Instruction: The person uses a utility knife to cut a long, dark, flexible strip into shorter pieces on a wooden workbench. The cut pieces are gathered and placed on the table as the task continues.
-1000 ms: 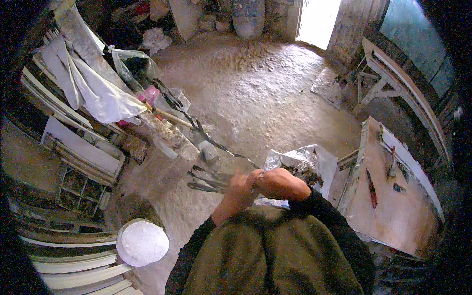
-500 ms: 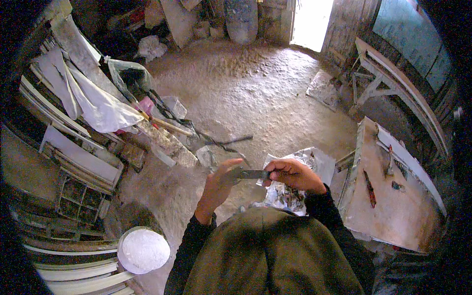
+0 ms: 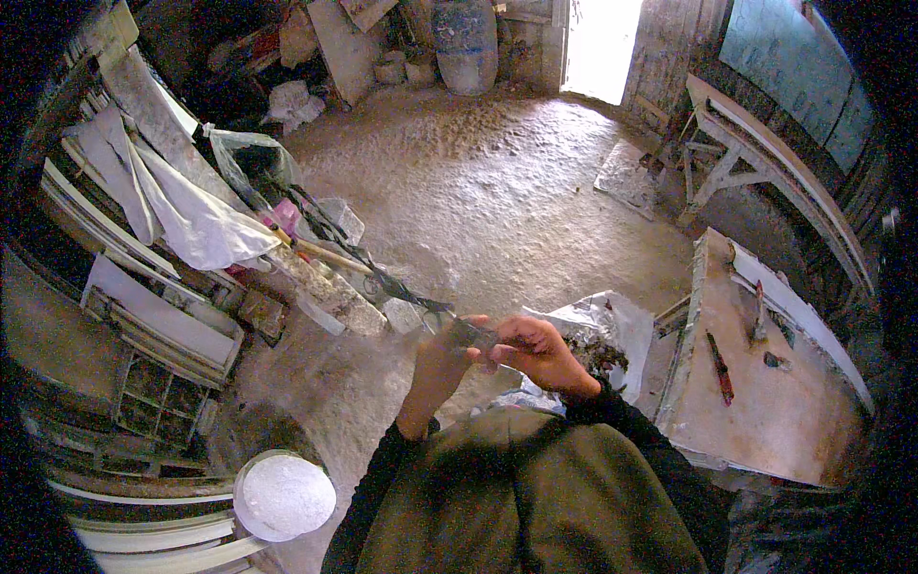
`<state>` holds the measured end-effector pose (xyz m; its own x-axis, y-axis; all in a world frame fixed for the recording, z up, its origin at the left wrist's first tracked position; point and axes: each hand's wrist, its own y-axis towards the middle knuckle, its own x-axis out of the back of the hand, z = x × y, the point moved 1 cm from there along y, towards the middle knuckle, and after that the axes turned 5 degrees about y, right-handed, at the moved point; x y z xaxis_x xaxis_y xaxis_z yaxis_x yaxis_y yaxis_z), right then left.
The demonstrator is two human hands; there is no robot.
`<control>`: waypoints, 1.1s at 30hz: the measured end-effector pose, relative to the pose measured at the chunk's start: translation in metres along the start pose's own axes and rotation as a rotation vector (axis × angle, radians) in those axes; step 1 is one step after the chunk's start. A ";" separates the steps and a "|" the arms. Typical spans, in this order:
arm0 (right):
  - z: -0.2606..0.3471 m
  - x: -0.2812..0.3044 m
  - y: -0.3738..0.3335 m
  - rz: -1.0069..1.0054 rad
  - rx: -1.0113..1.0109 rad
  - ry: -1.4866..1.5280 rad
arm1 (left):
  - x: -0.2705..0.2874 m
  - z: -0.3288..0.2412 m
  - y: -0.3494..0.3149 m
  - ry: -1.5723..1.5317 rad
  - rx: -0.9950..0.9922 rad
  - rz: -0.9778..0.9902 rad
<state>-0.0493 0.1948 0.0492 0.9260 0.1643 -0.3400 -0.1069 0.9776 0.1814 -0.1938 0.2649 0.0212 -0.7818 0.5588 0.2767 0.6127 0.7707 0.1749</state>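
Note:
My left hand (image 3: 438,371) and my right hand (image 3: 545,356) are close together above the floor, in front of my body. Between them is a small dark grey bar-like piece (image 3: 477,336), mostly covered by the fingers. Fingers of my left hand are wrapped round its left part. The thumb and fingers of my right hand pinch at its right end. What the piece is exactly cannot be made out. Below and beyond my right hand lies a crumpled white sheet (image 3: 617,320) with dark scraps (image 3: 601,358) on it.
On the right a low worktable (image 3: 765,421) carries a red-handled tool (image 3: 719,369) and a brush-like tool (image 3: 760,311). A bucket of white powder or paste (image 3: 285,496) stands at the lower left. White mouldings, a draped cloth (image 3: 196,215) and poles line the left; a bench (image 3: 765,172) stands far right.
My hands have come together. My right hand has moved left along the dark grey bar, which showed between both hands earlier and is now largely covered.

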 end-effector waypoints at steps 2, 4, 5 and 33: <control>0.005 -0.006 0.003 -0.030 0.010 -0.023 | 0.000 0.009 -0.002 -0.073 0.008 -0.029; 0.001 -0.006 0.003 -0.062 0.003 0.014 | 0.002 0.017 -0.004 -0.164 0.074 -0.024; 0.000 -0.006 0.003 -0.077 -0.001 0.033 | 0.001 0.017 -0.004 -0.229 0.073 0.008; -0.003 0.004 0.003 -0.099 0.182 -0.314 | 0.004 -0.001 -0.004 0.363 -0.097 -0.050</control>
<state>-0.0467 0.1989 0.0455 0.9976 -0.0063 -0.0693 0.0291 0.9426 0.3325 -0.1990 0.2634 0.0226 -0.7299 0.3624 0.5796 0.5963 0.7522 0.2806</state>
